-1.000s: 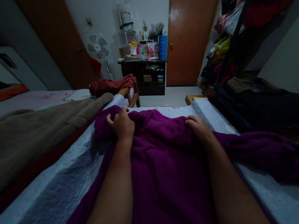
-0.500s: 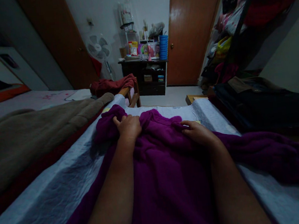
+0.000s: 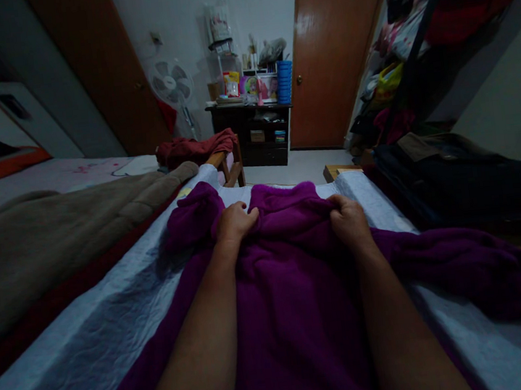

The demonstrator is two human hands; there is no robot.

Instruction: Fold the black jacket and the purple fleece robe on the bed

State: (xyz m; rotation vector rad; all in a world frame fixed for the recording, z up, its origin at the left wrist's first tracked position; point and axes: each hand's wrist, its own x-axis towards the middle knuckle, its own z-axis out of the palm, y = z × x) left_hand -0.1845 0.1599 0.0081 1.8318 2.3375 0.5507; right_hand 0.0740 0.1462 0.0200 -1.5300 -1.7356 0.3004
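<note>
Top (image 3: 300,302): we judge soft, limp, light; best held beside collar (image 3: 283,196), where our left hand (image 3: 235,222) and right hand (image 3: 350,219) pinch cloth.

Soft Matt Cloth Before Glossy Wood

The long-sleeved purple garment (image 3: 300,302) is showing a matt, softly napped cloth. The pale blue bed cover (image 3: 93,336) is looking quilted and puckered, while the thick grey-brown blanket (image 3: 60,234) is appearing plush. Beyond, the tall reddish-brown wooden door (image 3: 338,44) is reflecting light from its smooth, glossy face; its small round knob (image 3: 299,80) is gleaming like metal.
</note>
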